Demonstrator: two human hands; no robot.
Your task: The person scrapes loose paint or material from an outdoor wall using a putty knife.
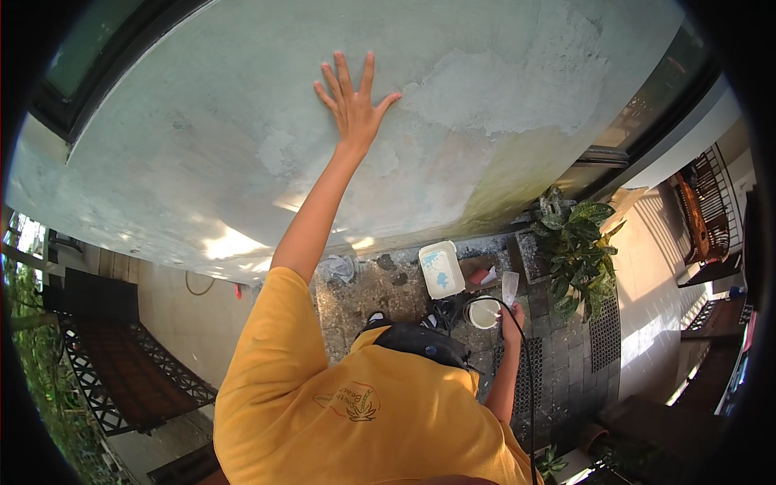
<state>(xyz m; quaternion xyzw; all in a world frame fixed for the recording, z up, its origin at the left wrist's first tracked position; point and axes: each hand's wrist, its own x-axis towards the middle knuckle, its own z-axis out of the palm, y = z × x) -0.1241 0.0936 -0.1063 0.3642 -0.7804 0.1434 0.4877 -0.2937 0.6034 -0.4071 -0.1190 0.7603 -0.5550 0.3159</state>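
Note:
My left hand (353,101) lies flat on the pale green, patchy wall (202,121), fingers spread, holding nothing. My right hand (513,316) hangs low at my side, closed on the handle of a pale flat-bladed tool (510,286), either a wide brush or a scraper. The blade points up, just right of a small bucket of white paint (483,313) on the ground. Behind the bucket lies a white rectangular tray (441,268) smeared with blue. My yellow shirt fills the lower middle.
A leafy potted plant (578,250) stands right of the tray beside a drain grate (602,331). A crumpled cloth (338,267) lies at the wall's foot. A dark metal bench (121,364) sits at the left. A black cable (527,380) runs down past my right arm.

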